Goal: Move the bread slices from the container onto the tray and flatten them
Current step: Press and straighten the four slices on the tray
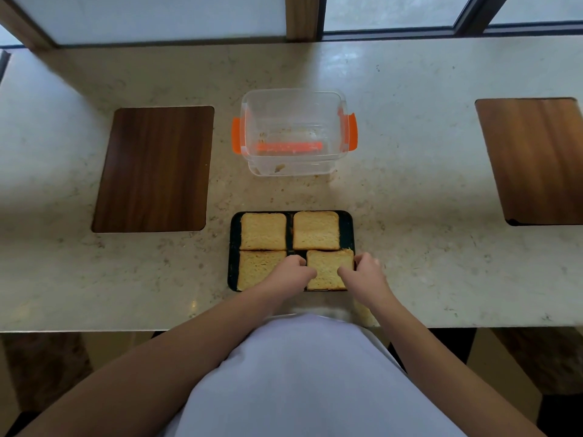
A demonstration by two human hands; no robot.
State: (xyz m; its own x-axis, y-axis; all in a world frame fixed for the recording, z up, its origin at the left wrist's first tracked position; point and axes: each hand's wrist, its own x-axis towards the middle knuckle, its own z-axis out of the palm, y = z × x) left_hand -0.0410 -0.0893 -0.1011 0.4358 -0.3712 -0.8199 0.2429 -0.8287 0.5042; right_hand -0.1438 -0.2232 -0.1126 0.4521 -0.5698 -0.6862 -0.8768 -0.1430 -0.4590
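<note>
Resting on the pale speckled stone worktop, a dark rectangular tray carries four square toasted bread slices in a two-by-two grid. Both hands are on the near right slice: the left hand lies at its left edge with fingers curled under, the right hand at its right edge with thumb across the crust, pinching the slice. Beyond the tray stands the clear plastic container with orange clips, holding only crumbs. A dark wooden board lies left of the container, and a lighter wooden board lies well apart at far right.
</note>
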